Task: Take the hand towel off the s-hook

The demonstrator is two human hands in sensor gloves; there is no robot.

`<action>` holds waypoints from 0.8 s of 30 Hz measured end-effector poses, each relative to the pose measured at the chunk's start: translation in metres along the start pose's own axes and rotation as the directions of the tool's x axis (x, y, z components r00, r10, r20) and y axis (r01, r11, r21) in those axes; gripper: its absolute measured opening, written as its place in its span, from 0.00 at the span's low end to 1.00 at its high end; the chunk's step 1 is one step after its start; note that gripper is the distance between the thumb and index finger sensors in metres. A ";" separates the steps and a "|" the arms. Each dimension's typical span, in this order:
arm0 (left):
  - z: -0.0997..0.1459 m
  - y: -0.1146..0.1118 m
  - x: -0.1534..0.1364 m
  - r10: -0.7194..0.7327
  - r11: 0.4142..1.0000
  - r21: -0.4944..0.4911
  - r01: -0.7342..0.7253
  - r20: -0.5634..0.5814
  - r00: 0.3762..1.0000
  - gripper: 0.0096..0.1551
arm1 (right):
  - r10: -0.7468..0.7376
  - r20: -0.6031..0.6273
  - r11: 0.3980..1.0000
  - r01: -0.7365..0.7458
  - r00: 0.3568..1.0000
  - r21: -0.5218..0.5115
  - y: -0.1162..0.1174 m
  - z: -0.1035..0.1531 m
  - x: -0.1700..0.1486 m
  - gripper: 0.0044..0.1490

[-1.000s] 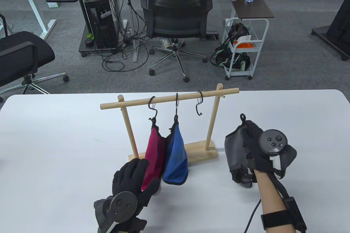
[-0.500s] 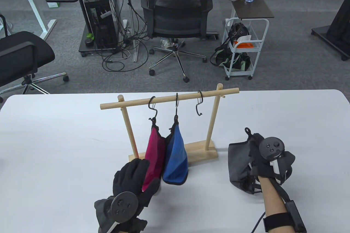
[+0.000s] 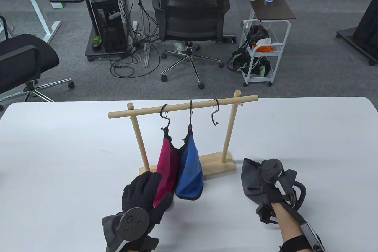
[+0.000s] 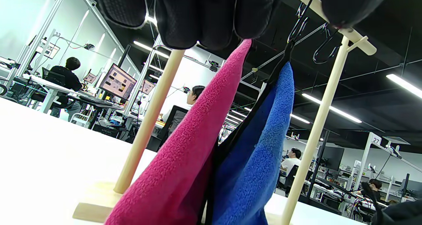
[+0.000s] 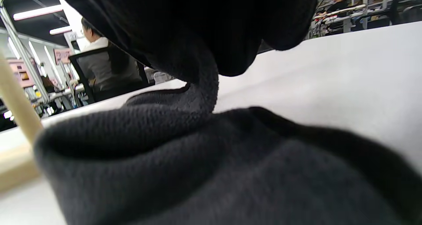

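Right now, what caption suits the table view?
Right hand lays gray towel on table; pink and blue towels hang.

A: Where's the left hand [image 3: 144,197]?

B: At about seven o'clock, palm down, fingers [image 4: 204,17] extended toward twelve, thumb spread toward two.

A: And the right hand [image 3: 276,188]?

B: At about four o'clock, forearm rising from six. It looks curled, though the fingers are mostly hidden.

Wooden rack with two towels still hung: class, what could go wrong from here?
1. The left hand holds the pink towel; pulling sideways could tip the light wooden rack.
2. The blue towel touches the pink one and may drag along.
3. The grey towel under the right hand could slide.
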State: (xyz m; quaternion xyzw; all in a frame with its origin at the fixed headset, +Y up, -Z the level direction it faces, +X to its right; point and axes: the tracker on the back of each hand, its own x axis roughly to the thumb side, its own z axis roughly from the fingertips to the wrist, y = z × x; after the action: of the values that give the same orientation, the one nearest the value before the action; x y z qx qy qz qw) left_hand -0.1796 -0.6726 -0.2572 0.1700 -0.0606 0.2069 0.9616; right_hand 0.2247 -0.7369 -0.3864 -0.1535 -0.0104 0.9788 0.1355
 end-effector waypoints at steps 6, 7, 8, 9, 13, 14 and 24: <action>0.000 0.000 0.000 0.000 1.000 0.000 0.000 0.000 1.000 0.42 | 0.027 0.011 0.996 -0.028 1.000 0.080 0.010 0.000 0.000 0.31; 0.000 0.000 0.000 0.000 1.000 0.000 0.000 0.000 1.000 0.42 | 0.023 0.014 0.995 -0.025 1.000 0.096 0.012 0.000 -0.001 0.32; 0.000 0.000 0.000 0.000 1.000 0.000 0.000 0.000 1.000 0.42 | 0.016 0.015 0.993 -0.018 1.000 0.117 0.013 0.000 -0.002 0.34; 0.000 0.000 0.000 0.000 1.000 0.000 0.000 0.000 1.000 0.42 | 0.012 0.016 0.990 -0.014 1.000 0.138 0.014 0.000 -0.002 0.36; 0.000 0.000 0.000 -0.001 1.000 -0.007 0.001 0.003 1.000 0.42 | 0.044 0.009 0.976 -0.045 0.999 0.214 0.020 -0.001 -0.004 0.38; 0.000 0.000 0.000 -0.002 1.000 -0.007 0.002 0.004 1.000 0.42 | 0.045 0.007 0.977 -0.045 0.999 0.206 0.020 -0.001 -0.004 0.38; 0.000 -0.001 0.000 -0.002 1.000 -0.010 0.002 0.004 1.000 0.42 | 0.064 -0.017 0.979 -0.059 0.998 0.193 0.017 0.000 -0.005 0.38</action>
State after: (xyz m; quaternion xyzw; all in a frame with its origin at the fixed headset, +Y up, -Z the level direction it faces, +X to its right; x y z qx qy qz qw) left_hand -0.1789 -0.6729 -0.2575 0.1658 -0.0634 0.2055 0.9624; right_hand 0.2249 -0.7542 -0.3856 -0.1512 0.0905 0.9771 0.1196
